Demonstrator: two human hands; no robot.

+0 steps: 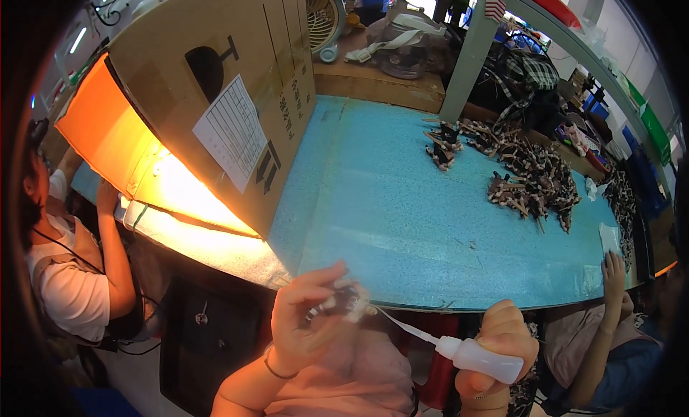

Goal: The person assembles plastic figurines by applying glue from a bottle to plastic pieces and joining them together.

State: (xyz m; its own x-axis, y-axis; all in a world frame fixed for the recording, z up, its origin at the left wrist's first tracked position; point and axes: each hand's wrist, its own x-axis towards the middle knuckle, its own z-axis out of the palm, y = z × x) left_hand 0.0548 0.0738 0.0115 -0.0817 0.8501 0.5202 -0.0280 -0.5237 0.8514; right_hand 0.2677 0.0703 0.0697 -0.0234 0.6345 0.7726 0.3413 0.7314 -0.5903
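In front of the table's near edge, my left hand [301, 313] is closed around a small black-and-white figurine [349, 302], whose finer shape is blurred. My right hand [506, 341] grips a white squeeze bottle [477, 356] lying nearly level, its neck toward the left. From the neck, a long thin nozzle [407, 325] reaches up to the figurine's lower right side; I cannot tell whether the tip touches it. Far right on the blue tabletop [373, 202] lies a heap of similar small dark-and-pale pieces [535, 176], some with thin tan sticks.
A large cardboard box [215, 94] stands on the left of the table, with a bright lamp glow [179, 187] behind it. One person [79, 266] sits at the left, and another's hand [613, 273] rests on the table's right edge. A grey post [474, 54] rises at the back.
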